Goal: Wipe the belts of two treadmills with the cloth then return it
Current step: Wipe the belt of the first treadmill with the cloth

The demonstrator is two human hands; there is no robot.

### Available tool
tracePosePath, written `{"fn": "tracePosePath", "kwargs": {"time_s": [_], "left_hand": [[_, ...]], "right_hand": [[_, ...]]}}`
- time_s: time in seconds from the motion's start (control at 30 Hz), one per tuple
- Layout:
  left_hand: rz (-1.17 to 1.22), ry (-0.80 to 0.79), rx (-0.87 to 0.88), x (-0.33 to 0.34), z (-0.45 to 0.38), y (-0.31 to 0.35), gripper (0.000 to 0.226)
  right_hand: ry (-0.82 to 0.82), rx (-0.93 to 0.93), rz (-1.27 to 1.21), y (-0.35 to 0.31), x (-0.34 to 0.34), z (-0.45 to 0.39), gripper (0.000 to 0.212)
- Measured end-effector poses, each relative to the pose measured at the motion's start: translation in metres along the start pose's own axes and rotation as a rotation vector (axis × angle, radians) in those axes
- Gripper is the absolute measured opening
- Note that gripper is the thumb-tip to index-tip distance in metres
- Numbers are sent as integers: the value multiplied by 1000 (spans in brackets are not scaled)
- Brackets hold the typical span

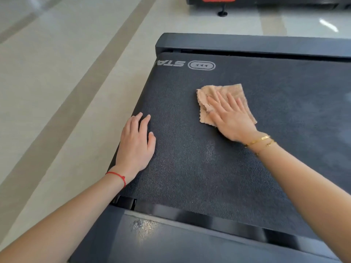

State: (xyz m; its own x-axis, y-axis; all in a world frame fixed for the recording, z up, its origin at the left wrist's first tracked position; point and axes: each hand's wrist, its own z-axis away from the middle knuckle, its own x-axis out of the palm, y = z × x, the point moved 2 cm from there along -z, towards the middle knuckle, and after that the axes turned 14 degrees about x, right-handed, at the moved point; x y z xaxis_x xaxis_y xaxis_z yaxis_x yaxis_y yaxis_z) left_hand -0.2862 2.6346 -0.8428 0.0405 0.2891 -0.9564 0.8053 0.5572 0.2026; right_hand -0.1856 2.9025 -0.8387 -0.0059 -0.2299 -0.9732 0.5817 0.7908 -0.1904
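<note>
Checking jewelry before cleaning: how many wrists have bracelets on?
2: a red string bracelet on the left wrist, thin gold bracelets on the right wrist.

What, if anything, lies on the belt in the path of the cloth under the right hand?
Nothing visible does. The right hand presses the cloth flat on the belt; the left hand rests apart, at the belt's left edge.

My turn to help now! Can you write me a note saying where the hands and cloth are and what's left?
Right hand: flat, fingers straight, pressing the tan cloth on the treadmill belt.
Left hand: flat on the belt's left edge, holding nothing.
Done: wiping of this belt is under way; how much is covered can't be told.
Left: finish this belt, wipe the second treadmill, return the cloth.
</note>
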Motion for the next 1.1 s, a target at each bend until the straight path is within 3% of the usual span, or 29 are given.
{"fn": "tracePosePath", "kwargs": {"time_s": [0.07,0.2,0.3,0.4,0.57,0.63,0.83,1.0,1.1], "left_hand": [[0,1,2,0,0,1,49],[-2,8,13,0,1,1,49],[11,9,10,1,2,1,48],[16,4,16,1,3,1,48],[14,-20,80,-1,3,4,48],[17,-33,86,-1,3,3,48],[57,-83,47,4,-1,17,51],[72,-105,131,15,-13,49,51],[82,-119,151,22,-21,66,51]], "right_hand": [[-12,-48,-27,-18,6,26,54],[-38,-328,18,-38,26,113,54],[-60,-389,12,-32,34,159,56],[-32,-329,23,-16,27,148,55],[5,42,9,-3,12,88,55],[-2,40,10,-10,14,95,55],[-51,-203,19,-36,33,185,56],[-35,-145,-10,-17,31,216,54],[-12,-4,7,21,19,193,54]]}}
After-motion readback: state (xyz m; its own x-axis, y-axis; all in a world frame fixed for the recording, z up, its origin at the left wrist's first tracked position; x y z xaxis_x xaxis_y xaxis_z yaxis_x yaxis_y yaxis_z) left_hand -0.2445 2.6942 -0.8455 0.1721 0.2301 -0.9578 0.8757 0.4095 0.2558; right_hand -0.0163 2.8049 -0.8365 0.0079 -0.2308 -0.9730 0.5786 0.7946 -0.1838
